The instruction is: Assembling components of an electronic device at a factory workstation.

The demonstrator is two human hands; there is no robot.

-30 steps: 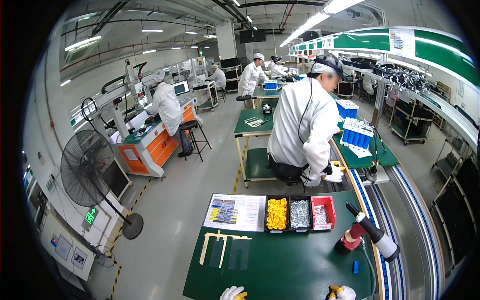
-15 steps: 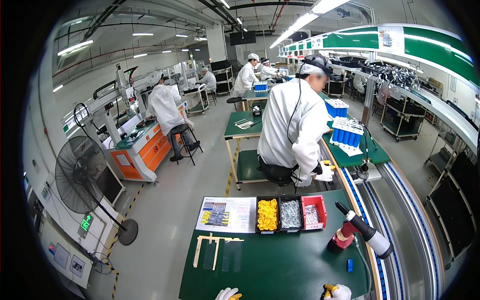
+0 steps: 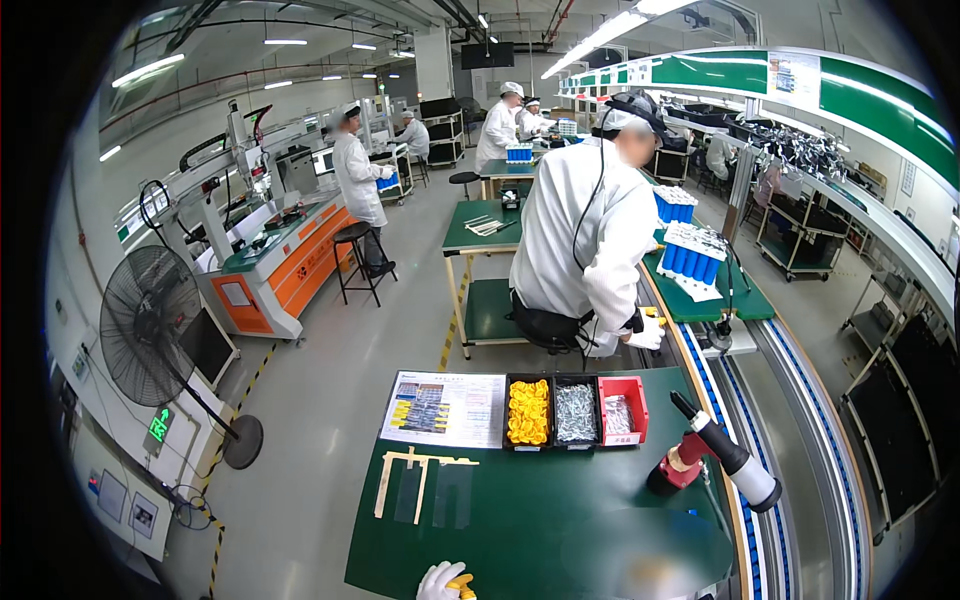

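Observation:
My left hand (image 3: 443, 581), in a white glove with yellow at the fingertips, rests at the near edge of the green table (image 3: 520, 500). Its fingers are curled, and whatever they hold, if anything, is hidden. A blurred patch covers the near right part of the table; the pale yellow smear (image 3: 655, 572) in it is probably my right hand, whose fingers do not show. A bit of blue block (image 3: 692, 512) shows faintly through the blur. Beyond it stands a red, black and white handheld tool (image 3: 718, 455) with a hose. Tan tape strips (image 3: 422, 480) lie at the left.
Along the far edge stand a bin of yellow pieces (image 3: 528, 412), a bin of silver pieces (image 3: 577, 412) and a red bin (image 3: 622, 412), beside a printed sheet (image 3: 440, 408). A co-worker (image 3: 580, 240) in white stands just beyond. Conveyor rails (image 3: 760, 470) run along the right.
The view has shifted slightly, and the near right of the table is now blurred over my right hand. My left hand shows a little farther in. A person at the left has turned and stands holding a blue pack.

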